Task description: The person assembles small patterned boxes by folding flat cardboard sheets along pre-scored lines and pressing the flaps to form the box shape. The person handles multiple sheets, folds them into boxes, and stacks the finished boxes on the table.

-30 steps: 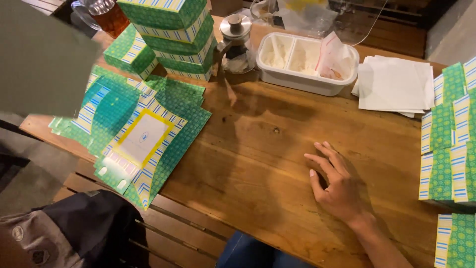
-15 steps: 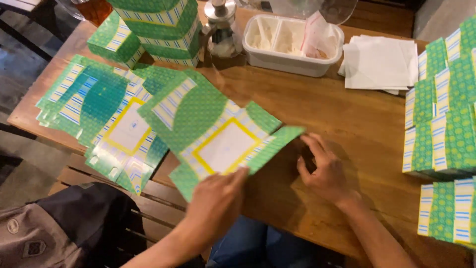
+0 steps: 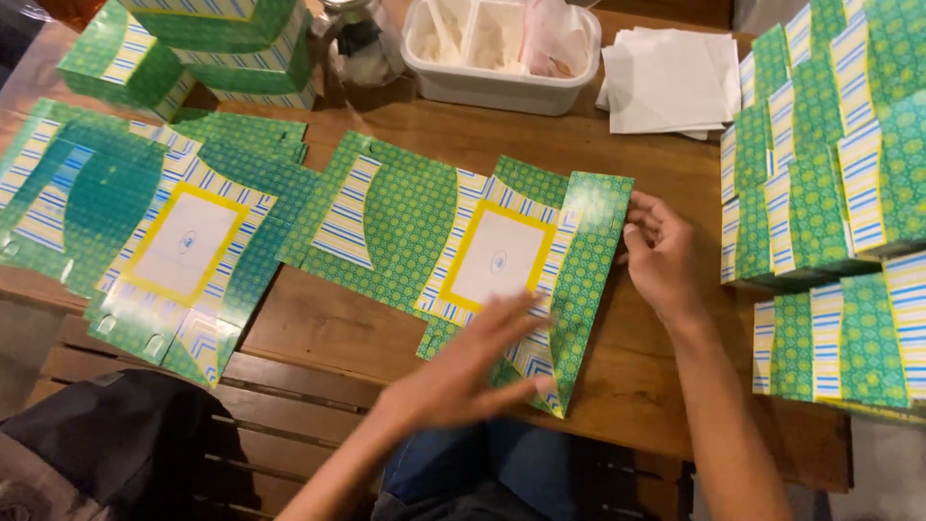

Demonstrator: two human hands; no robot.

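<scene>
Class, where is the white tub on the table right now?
In the head view the white tub sits at the table's far edge, centre, between a glass jar on its left and a stack of white napkins on its right.

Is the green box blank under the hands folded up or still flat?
Mostly flat: the box blank lies spread on the wooden table, with its right side panel folding.

Flat green carton blank (image 3: 463,256) with yellow-framed white panel at desk's front edge, pile of matching blanks (image 3: 145,241) at left edge, folded green striped boxes (image 3: 830,183) stacked along right edge, more boxes (image 3: 207,43) at back-left corner
</scene>
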